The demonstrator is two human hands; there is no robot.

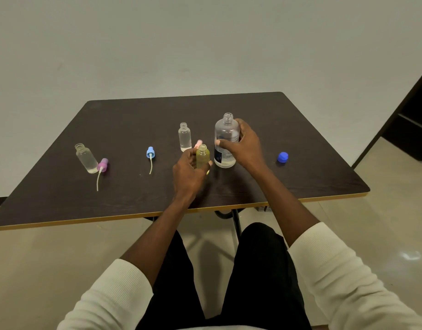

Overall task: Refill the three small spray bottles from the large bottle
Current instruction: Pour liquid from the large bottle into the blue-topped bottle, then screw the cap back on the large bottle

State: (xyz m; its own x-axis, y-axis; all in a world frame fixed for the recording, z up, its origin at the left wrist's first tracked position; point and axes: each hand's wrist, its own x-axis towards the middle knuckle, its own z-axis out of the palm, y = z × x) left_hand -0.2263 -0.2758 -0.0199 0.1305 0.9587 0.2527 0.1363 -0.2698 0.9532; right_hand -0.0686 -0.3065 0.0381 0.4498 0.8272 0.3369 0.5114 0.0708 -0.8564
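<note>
Head view: left hand (188, 170) with fingers closed around yellow-tinted small bottle (202, 156), uncapped and upright near table (300, 144) centre; right hand (243, 145) with fingers wrapped around large bottle (225, 134), open-necked, upright just beside it. Around: clear small bottle (185, 136) close behind, pink spray cap (198, 143) partly hidden between; blue spray cap (150, 152), purple spray cap (102, 165) touching leftmost small bottle (85, 158); blue lid (282, 157) well right.

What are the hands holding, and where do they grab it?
The left hand grips the small yellowish spray bottle around its body; the right hand grips the large clear plastic bottle around its middle.
</note>
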